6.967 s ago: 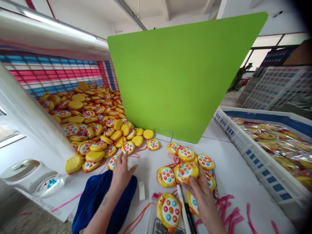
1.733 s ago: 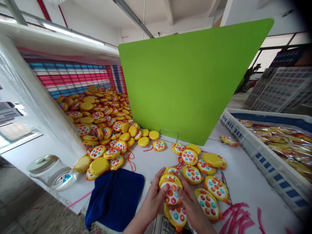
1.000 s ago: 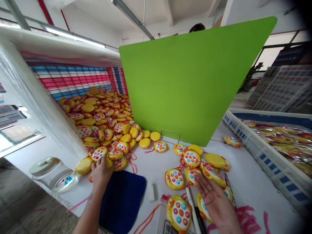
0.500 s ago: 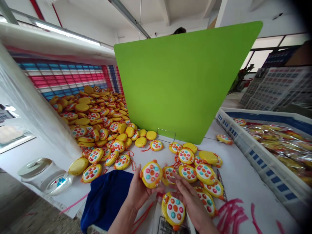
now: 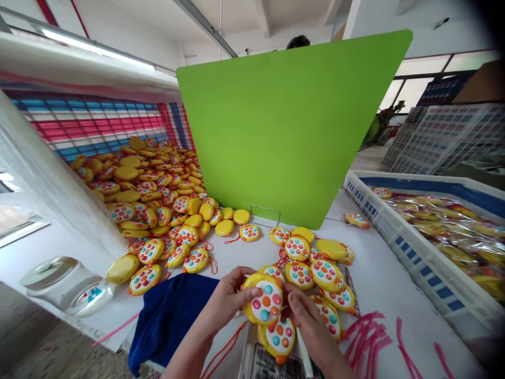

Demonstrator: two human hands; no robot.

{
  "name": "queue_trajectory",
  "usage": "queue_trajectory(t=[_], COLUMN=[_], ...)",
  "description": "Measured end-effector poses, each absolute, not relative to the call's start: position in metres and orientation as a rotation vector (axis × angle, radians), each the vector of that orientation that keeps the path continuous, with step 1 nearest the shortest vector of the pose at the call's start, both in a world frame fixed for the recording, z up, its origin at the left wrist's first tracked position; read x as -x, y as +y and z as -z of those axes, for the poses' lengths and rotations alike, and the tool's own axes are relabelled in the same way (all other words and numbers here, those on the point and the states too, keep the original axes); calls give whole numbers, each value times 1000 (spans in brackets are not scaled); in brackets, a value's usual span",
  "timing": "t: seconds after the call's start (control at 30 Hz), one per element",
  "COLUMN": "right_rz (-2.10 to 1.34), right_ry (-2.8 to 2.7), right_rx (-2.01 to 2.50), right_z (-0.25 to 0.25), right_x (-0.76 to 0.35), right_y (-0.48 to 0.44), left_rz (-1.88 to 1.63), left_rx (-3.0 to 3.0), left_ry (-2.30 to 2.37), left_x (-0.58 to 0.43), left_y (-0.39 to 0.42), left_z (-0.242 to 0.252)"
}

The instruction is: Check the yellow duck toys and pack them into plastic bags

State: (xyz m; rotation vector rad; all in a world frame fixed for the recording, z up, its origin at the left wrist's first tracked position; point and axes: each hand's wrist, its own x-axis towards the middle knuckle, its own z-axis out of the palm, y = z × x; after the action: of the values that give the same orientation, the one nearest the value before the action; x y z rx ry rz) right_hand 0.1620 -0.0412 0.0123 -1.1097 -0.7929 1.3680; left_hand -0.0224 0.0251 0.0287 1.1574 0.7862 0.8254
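My left hand [image 5: 232,297] grips a yellow duck-shaped toy [image 5: 265,300] with coloured round buttons on a white face, thumb on its front. At the toy's right edge are the curled fingers of my right hand [image 5: 305,316]; whether they pinch anything is hidden. Just below, a second yellow toy [image 5: 279,337] lies over a dark printed item [image 5: 272,363], partly covered by the held one. A white stick-like thing [image 5: 304,352] is under my right hand. Several similar toys [image 5: 326,275] lie beyond and to the right of my hands.
A large heap of yellow toys [image 5: 158,184] fills the left back, beside a green board [image 5: 284,137]. At right stands a white crate [image 5: 410,247] of bagged toys. Dark blue cloth [image 5: 173,310], a clear lidded container [image 5: 67,287] and pink marks [image 5: 366,337] are on the white table.
My left hand has moved right with the toy, now over the lower toy. My right hand has come in to its edge, fingers more curled. The view has shifted slightly.
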Motion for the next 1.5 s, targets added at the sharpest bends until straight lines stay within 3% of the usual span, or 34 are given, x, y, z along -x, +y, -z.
queue_trajectory(t=[0.43,0.83,1.07,1.27,1.5], right_rz=[-1410,-1401,-1252,-952,-737], right_ry=[-697,-774,-722,-917,-1083], right_rx=[1127,1300,1309,1358,1355], right_z=[3,-14,-2,-2,-5], right_x=[-161,-148,-150,-154,-138], right_y=[-36,-37,-34,-37,-44], left_rz=[-889,-846,-842,-1131,-1213], left_rx=[-835,-776,-757,-1123,-1372], left_ry=[595,651,588,934,1083], left_x=[10,2,1,1,-4], left_y=[-2,-3,-6,-7,-11], left_z=[-13,-7,-7,1,3])
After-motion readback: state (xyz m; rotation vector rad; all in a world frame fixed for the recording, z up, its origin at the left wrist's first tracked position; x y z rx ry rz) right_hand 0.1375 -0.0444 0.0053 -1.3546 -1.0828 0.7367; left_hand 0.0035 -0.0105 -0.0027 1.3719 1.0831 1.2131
